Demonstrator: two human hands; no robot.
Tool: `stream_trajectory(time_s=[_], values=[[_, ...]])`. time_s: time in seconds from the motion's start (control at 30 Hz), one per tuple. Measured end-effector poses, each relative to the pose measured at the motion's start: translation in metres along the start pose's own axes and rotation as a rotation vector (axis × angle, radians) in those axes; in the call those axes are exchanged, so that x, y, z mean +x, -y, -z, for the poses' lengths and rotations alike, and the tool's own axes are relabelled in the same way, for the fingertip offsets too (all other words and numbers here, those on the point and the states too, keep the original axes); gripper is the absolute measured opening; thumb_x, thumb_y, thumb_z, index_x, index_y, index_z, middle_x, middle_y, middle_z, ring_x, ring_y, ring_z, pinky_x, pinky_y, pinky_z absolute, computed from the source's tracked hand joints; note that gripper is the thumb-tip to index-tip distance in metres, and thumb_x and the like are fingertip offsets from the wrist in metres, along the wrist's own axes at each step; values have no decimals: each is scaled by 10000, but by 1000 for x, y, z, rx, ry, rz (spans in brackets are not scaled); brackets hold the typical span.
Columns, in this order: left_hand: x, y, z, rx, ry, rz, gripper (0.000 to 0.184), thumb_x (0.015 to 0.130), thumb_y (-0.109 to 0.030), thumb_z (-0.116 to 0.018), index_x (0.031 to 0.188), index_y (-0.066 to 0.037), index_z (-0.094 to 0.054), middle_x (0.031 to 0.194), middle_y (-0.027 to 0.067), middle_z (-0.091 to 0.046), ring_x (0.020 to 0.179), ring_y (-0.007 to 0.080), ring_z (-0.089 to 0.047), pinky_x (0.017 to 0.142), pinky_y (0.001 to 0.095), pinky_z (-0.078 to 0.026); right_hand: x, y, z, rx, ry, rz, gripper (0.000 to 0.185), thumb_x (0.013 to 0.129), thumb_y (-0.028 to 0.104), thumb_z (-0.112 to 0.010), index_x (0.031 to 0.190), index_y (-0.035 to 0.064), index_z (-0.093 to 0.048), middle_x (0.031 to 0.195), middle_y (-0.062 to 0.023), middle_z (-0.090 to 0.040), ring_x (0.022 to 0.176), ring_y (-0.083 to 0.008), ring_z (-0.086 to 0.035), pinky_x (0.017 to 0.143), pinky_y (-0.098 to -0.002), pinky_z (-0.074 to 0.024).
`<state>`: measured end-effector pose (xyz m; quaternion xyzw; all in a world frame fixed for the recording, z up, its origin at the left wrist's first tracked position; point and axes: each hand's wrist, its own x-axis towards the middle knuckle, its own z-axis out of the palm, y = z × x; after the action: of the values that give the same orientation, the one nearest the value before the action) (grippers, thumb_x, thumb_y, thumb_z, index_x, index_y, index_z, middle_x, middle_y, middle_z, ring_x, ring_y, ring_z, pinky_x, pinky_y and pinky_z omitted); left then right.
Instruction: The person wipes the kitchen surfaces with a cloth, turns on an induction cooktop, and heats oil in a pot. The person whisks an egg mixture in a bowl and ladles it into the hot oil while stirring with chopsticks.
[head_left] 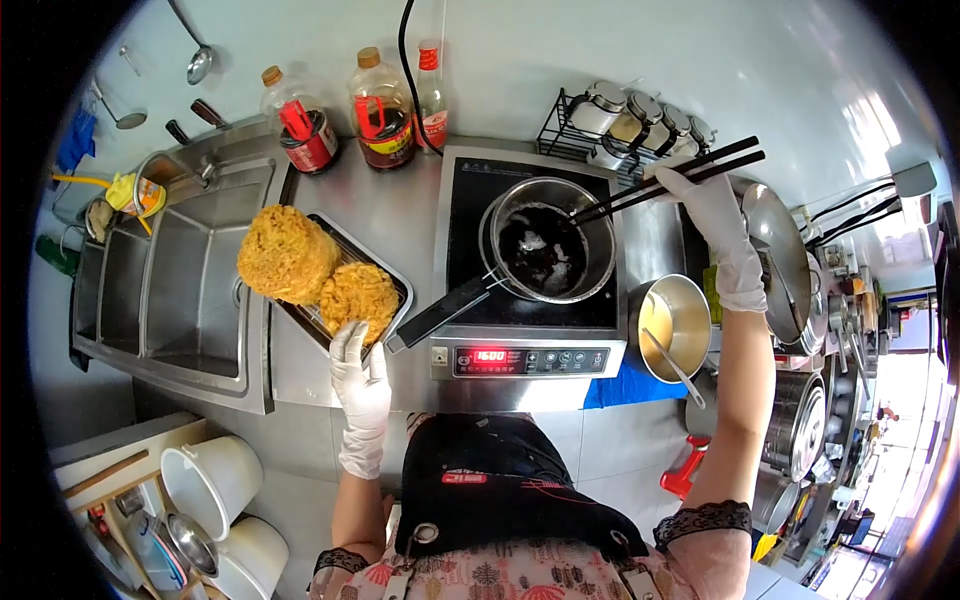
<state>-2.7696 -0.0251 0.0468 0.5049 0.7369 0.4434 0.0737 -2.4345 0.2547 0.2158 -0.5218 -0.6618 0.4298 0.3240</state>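
Long dark chopsticks (690, 182) are gripped in my gloved right hand (705, 205), their tips down inside a saucepan (603, 215). Dark, shiny liquid (540, 250) with pale patches lies in the pan, which sits on an induction cooker (470, 225) with a lit red display. My gloved left hand (360, 375) has its fingers stretched out at the near edge of a metal tray (398, 283). They are at or just beside a golden fried cake (358, 300); whether they touch it I cannot tell. A taller golden fried piece (287, 253) rests on the tray's left part.
The saucepan's black handle (440, 312) points toward the tray. A steel bowl (690, 325) with yellow liquid and a spoon stands right of the cooker. A sink (195, 290) is at left, sauce bottles (383, 125) and a jar rack (570, 135) behind.
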Motion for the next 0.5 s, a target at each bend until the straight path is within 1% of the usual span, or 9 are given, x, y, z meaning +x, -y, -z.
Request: stream_trajectory(time_s=[0.07, 0.13, 0.27, 0.33, 0.5], values=[[0, 0, 0, -7, -3, -2, 314, 850, -68, -615, 1160, -31, -579, 1180, 152, -537, 1112, 295, -512, 967, 367, -394, 0, 3, -4, 16, -11, 11, 203, 806, 115, -656, 944, -33, -653, 823, -63, -650, 729, -114, -631, 625, -224, -537], [1, -1, 1, 40, -24, -63, 329, 830, -46, -627, 1154, -22, -576, 1156, 162, -533, 1058, 307, -547, 855, 347, -495, 4, 0, -6, -24, -20, 21, 191, 807, 110, -650, 938, -29, -647, 809, -61, -645, 713, -117, -629, 615, -225, -538], [0, 2, 1, 35, -17, -48, 323, 832, -43, -622, 1151, -18, -575, 1163, 163, -528, 1055, 300, -549, 850, 342, -501, 14, -7, -2, -62, -9, -13, 175, 806, 104, -646, 926, -24, -639, 826, -69, -644, 730, -127, -633, 618, -232, -546], [0, 2, 1, 29, -23, -39, 322, 828, -50, -626, 1145, -10, -577, 1151, 168, -538, 1050, 313, -549, 868, 360, -482, 14, -1, -4, -5, 12, 4, 177, 806, 95, -641, 939, -21, -624, 858, -78, -638, 765, -138, -635, 629, -241, -557], [-2, 8, -2, 48, -37, -46, 326, 818, -61, -637, 1134, -2, -583, 1128, 177, -555, 1044, 339, -546, 897, 388, -443, 19, 1, -3, -2, 17, -30, 203, 807, 76, -637, 983, -20, -606, 902, -86, -630, 805, -148, -634, 641, -248, -567]])
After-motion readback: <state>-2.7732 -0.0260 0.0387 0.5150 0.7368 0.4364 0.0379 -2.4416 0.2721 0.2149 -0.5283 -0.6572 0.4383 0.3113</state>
